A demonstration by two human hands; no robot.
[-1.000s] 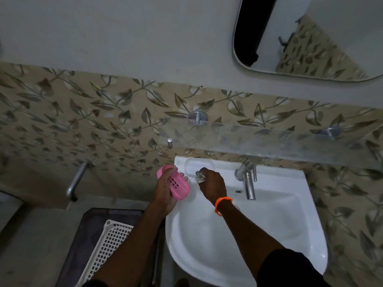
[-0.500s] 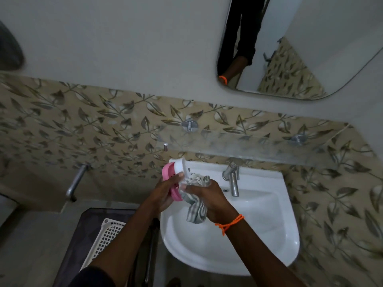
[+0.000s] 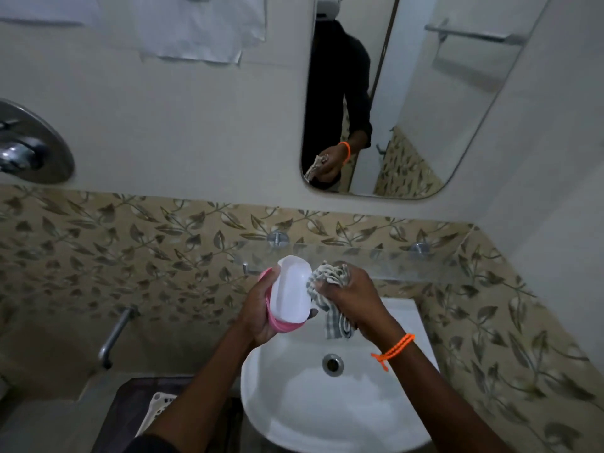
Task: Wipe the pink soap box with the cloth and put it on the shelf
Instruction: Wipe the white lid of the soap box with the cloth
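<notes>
The fingers (image 3: 261,291) of the left hand (image 3: 258,317) curl around the pink soap box (image 3: 291,294), gripping it from its 9 o'clock side, with a fingertip showing at the box's lower right edge. The box is held in the air above the back of the white basin (image 3: 327,416), with its white face turned toward the camera and its pink part showing as a rim along the left and bottom edges.

At 3 o'clock from the box, the right hand (image 3: 354,299) clenches a bunched grey-and-white checked cloth (image 3: 328,276), its fingers closed tight around it. The cloth's crumpled top sits against the right edge of the box, and a loose tail hangs down below the hand toward the basin. An orange thread band (image 3: 394,348) circles the right wrist.

At 12 o'clock from both hands, just behind them, a clear glass shelf (image 3: 402,261) runs along the leaf-patterned tiles, held by round metal mounts. Further up, a mirror (image 3: 425,109) reflects the cloth-holding hand.

By the look of things, the wiping is under way: cloth and box are in contact, but only at one edge, so most surfaces probably remain to be wiped. The box is not yet on the shelf, so the placing step is still to come.
</notes>
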